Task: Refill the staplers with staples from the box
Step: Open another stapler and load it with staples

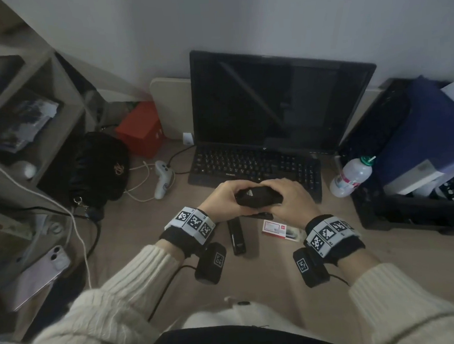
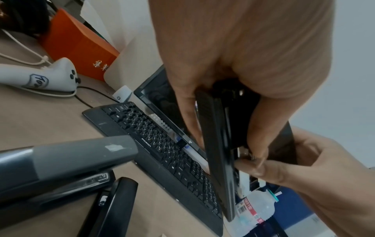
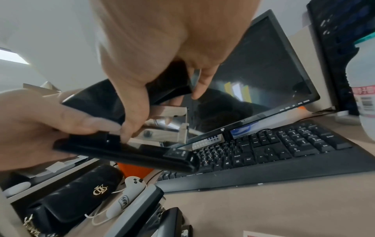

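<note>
Altogether three staplers (image 1: 258, 195), one box (image 1: 274, 228)

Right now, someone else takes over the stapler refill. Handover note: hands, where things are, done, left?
Left hand: grips the rear of the black plastic stapler, held above the desk.
Right hand: grips the same stapler's top cover; the metal staple channel shows in the gap, so it is partly opened.
On the beige desk: a slim black stapler and a grey-topped stapler lying near it; the small red-and-white staple box, by the right wrist.
Done: cannot tell whether any stapler is loaded.
Left: open the held stapler fully, load staples, close it, then check the other two.
</note>
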The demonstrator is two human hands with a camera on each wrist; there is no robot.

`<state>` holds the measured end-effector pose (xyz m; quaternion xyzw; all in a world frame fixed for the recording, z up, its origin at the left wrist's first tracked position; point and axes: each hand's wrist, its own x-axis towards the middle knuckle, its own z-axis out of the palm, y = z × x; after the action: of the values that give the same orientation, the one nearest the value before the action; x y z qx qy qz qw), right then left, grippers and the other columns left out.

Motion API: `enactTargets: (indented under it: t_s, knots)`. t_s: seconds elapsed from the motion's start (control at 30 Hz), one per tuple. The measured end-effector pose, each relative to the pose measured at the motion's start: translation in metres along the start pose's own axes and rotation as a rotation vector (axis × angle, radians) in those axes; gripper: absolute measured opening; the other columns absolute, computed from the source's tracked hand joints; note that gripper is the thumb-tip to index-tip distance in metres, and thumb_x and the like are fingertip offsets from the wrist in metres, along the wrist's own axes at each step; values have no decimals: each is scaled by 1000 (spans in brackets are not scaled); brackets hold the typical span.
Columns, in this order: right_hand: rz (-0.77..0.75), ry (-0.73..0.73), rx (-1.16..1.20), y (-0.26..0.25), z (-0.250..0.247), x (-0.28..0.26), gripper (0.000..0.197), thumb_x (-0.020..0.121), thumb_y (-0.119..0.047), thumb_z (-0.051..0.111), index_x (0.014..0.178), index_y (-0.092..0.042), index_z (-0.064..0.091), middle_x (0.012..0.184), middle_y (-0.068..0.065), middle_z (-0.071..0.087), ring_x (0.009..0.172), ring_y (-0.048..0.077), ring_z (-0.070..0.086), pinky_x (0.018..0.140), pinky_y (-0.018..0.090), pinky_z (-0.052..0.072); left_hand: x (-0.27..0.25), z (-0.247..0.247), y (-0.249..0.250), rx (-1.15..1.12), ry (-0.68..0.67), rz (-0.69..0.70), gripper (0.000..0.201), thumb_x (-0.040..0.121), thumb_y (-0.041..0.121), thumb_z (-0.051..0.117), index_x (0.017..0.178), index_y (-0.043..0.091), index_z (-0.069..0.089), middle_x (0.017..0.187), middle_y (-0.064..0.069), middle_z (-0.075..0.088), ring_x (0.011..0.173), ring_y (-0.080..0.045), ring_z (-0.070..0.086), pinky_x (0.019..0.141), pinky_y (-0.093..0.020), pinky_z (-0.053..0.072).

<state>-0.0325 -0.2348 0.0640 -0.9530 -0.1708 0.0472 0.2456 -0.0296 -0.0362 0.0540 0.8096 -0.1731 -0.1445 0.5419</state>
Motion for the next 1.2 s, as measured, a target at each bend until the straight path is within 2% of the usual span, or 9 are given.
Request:
enactTargets:
  t_s: [0.17, 0.33, 0.47, 0.6, 0.67, 0.73, 0.83, 0.93, 1.2]
  knots:
    - [-19, 21, -30, 14, -2, 13, 42, 76, -25, 76, 117, -23, 64, 99, -4, 65, 97, 17, 55, 85, 31, 44, 14, 9, -6, 35, 91, 0, 49, 70, 20, 84, 114, 26, 64, 107, 6, 70, 100, -4, 65, 94, -30, 52]
    - [31, 18, -38, 31, 1, 21, 26, 76, -28, 76, 98, -19, 68, 89, -4, 61, 87, 13, 49, 77, 33, 45, 28, 14, -9, 38, 158, 4, 47, 73, 20, 83, 114, 24, 61, 111, 11, 69, 105, 0, 63, 95, -24, 50]
    - [149, 33, -31, 56, 7, 25, 28, 76, -31, 75, 98, -14, 70, 92, 2, 61, 92, 20, 53, 74, 29, 37, 38, 9, -21, 71, 202, -44, 41, 80, 24, 77, 117, 25, 61, 116, 16, 64, 111, 7, 57, 100, -16, 42]
    - [267, -1, -58, 82, 22, 29, 34, 75, -37, 76, 101, -16, 68, 98, 0, 61, 97, 21, 53, 74, 27, 34, 41, 13, -38, 42, 226, -140, 26, 86, 21, 69, 111, 22, 65, 112, 14, 68, 105, 7, 59, 91, -3, 38]
    - [301, -20, -59, 92, 31, 30, 36, 74, -40, 77, 100, -18, 67, 97, -1, 60, 97, 21, 54, 75, 28, 37, 42, 16, -46, 47, 216, -200, 23, 88, 20, 65, 110, 21, 66, 109, 13, 69, 103, 4, 61, 91, -9, 41]
    - [329, -30, -50, 100, 40, 29, 36, 73, -41, 78, 99, -19, 67, 96, -3, 60, 97, 20, 55, 75, 29, 41, 43, 18, -53, 80, 153, -294, 20, 89, 23, 62, 107, 21, 68, 106, 10, 71, 99, -3, 64, 92, -23, 49]
    - [364, -21, -73, 107, 50, 27, 36, 73, -43, 77, 99, -21, 68, 96, -3, 61, 97, 20, 56, 74, 31, 44, 44, 20, -69, 172, 118, -466, 10, 85, 33, 61, 87, 28, 69, 93, 6, 74, 88, -12, 67, 87, -36, 55]
    - [386, -25, -146, 112, 57, 27, 37, 76, -47, 74, 103, -23, 68, 99, -3, 63, 99, 20, 55, 75, 32, 43, 44, 19, -75, 206, 91, -589, 15, 85, 38, 59, 79, 25, 64, 82, 2, 75, 77, -17, 70, 82, -39, 57]
    - [425, -48, -200, 117, 64, 27, 44, 80, -47, 69, 119, -28, 62, 114, -5, 65, 110, 20, 51, 88, 34, 40, 39, 27, -64, 393, -159, -758, 34, 76, 40, 48, 98, 18, 60, 89, -5, 73, 76, -23, 71, 79, -38, 59]
